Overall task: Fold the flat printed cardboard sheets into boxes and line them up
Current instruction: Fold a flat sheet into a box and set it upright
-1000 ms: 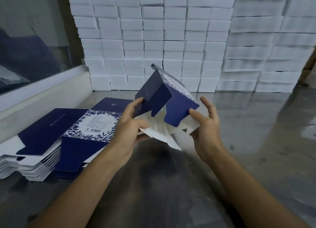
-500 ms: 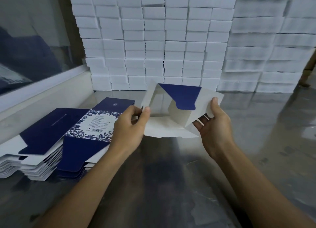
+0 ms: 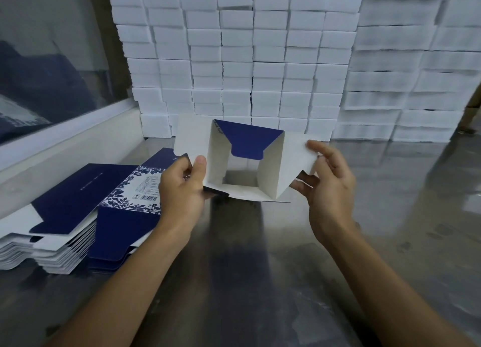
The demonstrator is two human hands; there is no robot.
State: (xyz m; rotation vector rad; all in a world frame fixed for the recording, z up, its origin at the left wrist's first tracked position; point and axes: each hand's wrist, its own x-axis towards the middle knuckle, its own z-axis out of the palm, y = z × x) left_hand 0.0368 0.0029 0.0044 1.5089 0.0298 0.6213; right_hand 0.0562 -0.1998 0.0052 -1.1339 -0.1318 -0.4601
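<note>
Holding the half-formed box above the worktop with the left hand pinching its left flap and the right hand pinching the right, I would tuck the blue flap in first, keeping corners square.

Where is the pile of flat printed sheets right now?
In the head view, the flat sheets lie stacked on the metal table at the lower left, just left of the left hand and the box it holds.
</note>
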